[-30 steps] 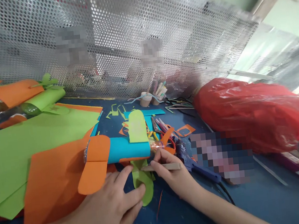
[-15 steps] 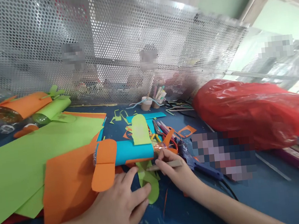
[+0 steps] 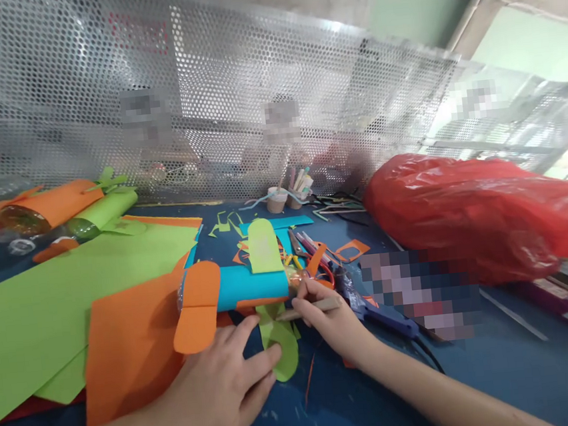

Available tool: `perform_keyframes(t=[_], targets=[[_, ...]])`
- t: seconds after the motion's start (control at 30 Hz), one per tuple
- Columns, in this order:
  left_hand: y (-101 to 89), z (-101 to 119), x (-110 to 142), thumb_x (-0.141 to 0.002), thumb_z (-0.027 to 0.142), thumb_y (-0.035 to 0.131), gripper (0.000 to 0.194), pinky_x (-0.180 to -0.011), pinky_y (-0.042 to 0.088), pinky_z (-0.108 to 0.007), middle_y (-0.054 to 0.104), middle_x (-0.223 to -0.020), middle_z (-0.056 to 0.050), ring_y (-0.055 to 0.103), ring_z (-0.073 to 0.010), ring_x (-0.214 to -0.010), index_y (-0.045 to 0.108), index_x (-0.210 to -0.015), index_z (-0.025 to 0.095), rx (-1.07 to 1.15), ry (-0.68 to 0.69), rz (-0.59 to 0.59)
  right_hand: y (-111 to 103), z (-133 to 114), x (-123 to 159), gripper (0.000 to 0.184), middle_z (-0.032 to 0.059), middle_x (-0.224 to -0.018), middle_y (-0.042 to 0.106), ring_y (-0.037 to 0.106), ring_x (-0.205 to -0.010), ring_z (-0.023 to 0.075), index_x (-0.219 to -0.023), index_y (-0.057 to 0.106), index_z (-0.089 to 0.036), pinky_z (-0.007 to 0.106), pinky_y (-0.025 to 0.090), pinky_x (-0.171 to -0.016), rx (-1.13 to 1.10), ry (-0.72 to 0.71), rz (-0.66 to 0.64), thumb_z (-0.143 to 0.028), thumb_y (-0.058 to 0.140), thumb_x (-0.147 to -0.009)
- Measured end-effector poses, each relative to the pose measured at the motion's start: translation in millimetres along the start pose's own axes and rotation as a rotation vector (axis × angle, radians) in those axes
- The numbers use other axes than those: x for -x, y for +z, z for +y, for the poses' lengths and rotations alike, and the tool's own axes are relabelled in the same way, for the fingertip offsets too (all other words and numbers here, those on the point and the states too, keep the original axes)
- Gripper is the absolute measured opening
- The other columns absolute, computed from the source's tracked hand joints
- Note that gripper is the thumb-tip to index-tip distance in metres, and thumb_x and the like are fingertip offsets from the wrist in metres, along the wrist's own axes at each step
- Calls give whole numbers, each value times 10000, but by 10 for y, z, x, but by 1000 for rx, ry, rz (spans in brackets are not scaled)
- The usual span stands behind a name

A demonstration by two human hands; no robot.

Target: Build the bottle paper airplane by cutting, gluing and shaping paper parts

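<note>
A toy plane made from a plastic bottle lies before me, its body wrapped in blue foam sheet (image 3: 253, 284). An orange foam tail (image 3: 198, 315) sits at its left end, and a green foam wing (image 3: 264, 245) lies across its far side. My right hand (image 3: 326, 309) pinches a beige pen (image 3: 330, 304), its tip on the near green wing (image 3: 285, 357), where a darker star-like shape shows. My left hand (image 3: 229, 372) rests with fingers apart, index finger and thumb touching that near wing's left edge.
Green foam sheets (image 3: 94, 278) and an orange sheet (image 3: 130, 341) lie left, below other bottle planes (image 3: 67, 204). Scissors (image 3: 296, 244), a blue glue gun (image 3: 389, 320) and scraps lie beyond my right hand. Cups of pens (image 3: 277, 200) and a red plastic bag (image 3: 470, 215) stand farther back.
The camera view has shifted slightly, so the plane and sheets appear farther right than a second ago. The pen tip stays on the near wing, and both hands keep their places on it.
</note>
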State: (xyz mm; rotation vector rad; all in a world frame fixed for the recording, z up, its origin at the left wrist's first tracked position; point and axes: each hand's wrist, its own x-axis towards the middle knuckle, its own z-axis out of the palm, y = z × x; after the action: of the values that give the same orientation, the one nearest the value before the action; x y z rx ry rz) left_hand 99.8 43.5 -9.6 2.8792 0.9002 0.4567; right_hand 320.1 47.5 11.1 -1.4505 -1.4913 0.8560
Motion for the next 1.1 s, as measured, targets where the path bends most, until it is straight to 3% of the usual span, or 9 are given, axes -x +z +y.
perform_keyframes(t=[0.4, 1.1], targets=[[16, -27, 19, -985, 334, 440, 344, -808, 548, -588, 559, -1340, -196, 637, -372, -1053, 658, -1248, 296, -15, 20, 50, -5, 17, -13, 215, -68, -521, 436, 372, -509, 115, -629, 432, -227, 248, 311, -527, -24, -11, 13, -305, 566, -778], [10, -41, 26, -1001, 372, 400, 365, -863, 528, -561, 571, -1354, -158, 630, -348, -1092, 659, -1246, 295, -33, 22, 62, 48, 4, -1, 224, -75, -510, 426, 402, -522, 114, -603, 418, -222, 248, 337, -551, -139, -44, 57, -291, 563, -759]])
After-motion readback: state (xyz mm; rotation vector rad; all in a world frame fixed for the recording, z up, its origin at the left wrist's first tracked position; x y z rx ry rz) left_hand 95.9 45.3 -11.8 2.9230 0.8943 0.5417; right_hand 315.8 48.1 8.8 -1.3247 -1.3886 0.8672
